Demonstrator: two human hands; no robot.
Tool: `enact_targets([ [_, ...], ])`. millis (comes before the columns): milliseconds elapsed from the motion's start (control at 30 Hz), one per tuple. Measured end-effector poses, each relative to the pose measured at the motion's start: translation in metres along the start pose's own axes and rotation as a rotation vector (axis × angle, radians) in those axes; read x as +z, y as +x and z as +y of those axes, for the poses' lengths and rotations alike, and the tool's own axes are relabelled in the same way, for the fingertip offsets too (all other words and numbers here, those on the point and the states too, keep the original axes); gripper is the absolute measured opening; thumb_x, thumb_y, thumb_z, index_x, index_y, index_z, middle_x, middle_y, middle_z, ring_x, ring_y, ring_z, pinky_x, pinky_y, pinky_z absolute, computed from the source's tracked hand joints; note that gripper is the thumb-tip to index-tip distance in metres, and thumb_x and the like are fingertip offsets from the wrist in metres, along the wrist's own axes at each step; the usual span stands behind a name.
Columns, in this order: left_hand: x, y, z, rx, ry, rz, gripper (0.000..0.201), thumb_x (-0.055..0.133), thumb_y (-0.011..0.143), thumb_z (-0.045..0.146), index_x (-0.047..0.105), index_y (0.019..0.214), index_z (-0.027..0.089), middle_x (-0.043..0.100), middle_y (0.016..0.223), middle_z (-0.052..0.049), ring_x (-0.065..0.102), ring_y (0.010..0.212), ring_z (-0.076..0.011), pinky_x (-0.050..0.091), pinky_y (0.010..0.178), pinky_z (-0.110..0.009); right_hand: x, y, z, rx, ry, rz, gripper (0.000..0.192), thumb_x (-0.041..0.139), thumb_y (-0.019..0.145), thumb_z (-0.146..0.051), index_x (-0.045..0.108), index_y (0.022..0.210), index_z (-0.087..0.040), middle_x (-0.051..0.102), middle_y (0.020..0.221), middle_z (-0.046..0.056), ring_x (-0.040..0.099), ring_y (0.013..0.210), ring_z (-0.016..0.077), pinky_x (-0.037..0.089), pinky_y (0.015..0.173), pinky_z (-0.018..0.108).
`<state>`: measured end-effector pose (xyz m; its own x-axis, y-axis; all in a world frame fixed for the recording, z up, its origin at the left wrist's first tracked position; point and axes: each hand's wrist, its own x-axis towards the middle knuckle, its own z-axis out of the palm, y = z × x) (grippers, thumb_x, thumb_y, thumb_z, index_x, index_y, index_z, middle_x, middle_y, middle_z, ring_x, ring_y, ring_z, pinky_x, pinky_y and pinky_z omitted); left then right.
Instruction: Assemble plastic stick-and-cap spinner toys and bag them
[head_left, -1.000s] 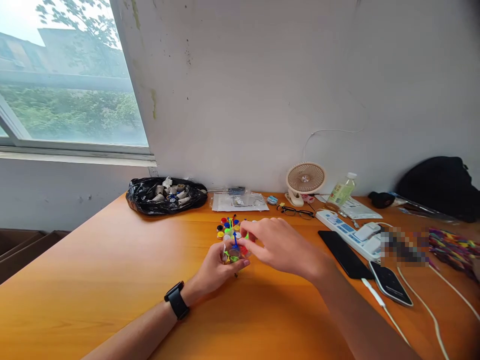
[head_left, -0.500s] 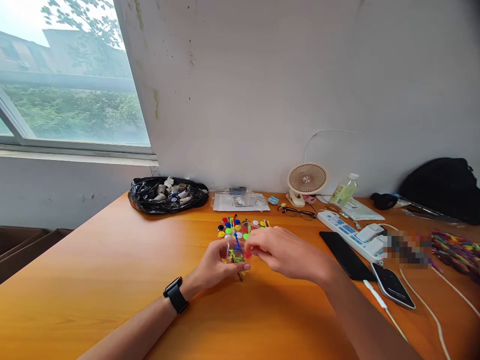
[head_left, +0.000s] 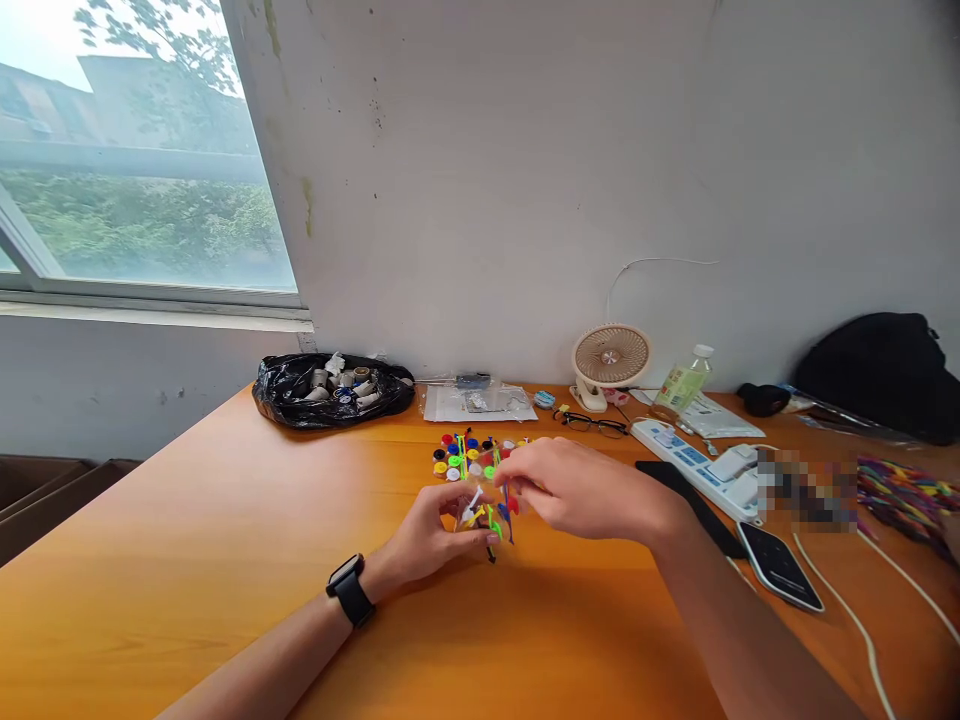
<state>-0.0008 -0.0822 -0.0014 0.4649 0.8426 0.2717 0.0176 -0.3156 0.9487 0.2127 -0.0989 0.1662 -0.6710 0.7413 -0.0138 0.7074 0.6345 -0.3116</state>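
1. The bundle of coloured plastic picks (head_left: 491, 518) sits between your two hands, just above the orange table (head_left: 225, 560).
2. Your left hand (head_left: 431, 530) has its fingers closed around the bundle from below.
3. Your right hand (head_left: 581, 490) pinches the bundle's top with its fingertips.
4. More loose coloured pieces (head_left: 465, 455) lie just behind.
5. Farther back stand a black bag (head_left: 330, 392) and a small fan (head_left: 610, 358).

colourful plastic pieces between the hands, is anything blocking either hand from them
Nothing visible is in the way. The left hand and right hand both already touch the cluster of colourful plastic pieces, held just above the table. The loose pile of pieces lies behind them.
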Motion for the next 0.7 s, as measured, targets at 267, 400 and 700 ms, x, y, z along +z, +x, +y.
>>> enact_targets([
  [267, 0.001, 0.003, 0.001, 0.028, -0.170, -0.018, 0.043, 0.085, 0.083, 0.035, 0.073, 0.119, 0.015, 0.077, 0.112, -0.013, 0.073, 0.101, -0.0266, 0.057, 0.090, -0.036, 0.003, -0.003, 0.001, 0.053, 0.022, 0.048, 0.015, 0.058, 0.095, -0.022, 0.072, 0.090, -0.022, 0.073, 0.085, 0.002, 0.062, 0.075, 0.0172, 0.032, 0.064, 0.027],
  [400, 0.002, 0.003, 0.004, 0.043, -0.184, -0.060, 0.039, 0.084, 0.084, 0.034, 0.073, 0.117, 0.014, 0.078, 0.112, -0.013, 0.073, 0.102, -0.0269, 0.056, 0.094, -0.037, 0.012, 0.000, 0.008, 0.038, -0.040, 0.007, 0.019, 0.060, 0.093, -0.019, 0.073, 0.080, -0.021, 0.072, 0.080, 0.004, 0.061, 0.074, 0.0181, 0.031, 0.063, 0.028],
  [700, 0.001, 0.002, -0.002, -0.003, -0.211, 0.050, 0.034, 0.088, 0.079, 0.032, 0.072, 0.104, 0.015, 0.075, 0.097, -0.008, 0.069, 0.088, -0.0198, 0.055, 0.080, -0.030, 0.020, -0.001, 0.012, 0.055, 0.161, 0.338, 0.015, 0.061, 0.098, -0.030, 0.072, 0.104, -0.025, 0.071, 0.091, 0.003, 0.056, 0.067, 0.0141, 0.039, 0.062, 0.027],
])
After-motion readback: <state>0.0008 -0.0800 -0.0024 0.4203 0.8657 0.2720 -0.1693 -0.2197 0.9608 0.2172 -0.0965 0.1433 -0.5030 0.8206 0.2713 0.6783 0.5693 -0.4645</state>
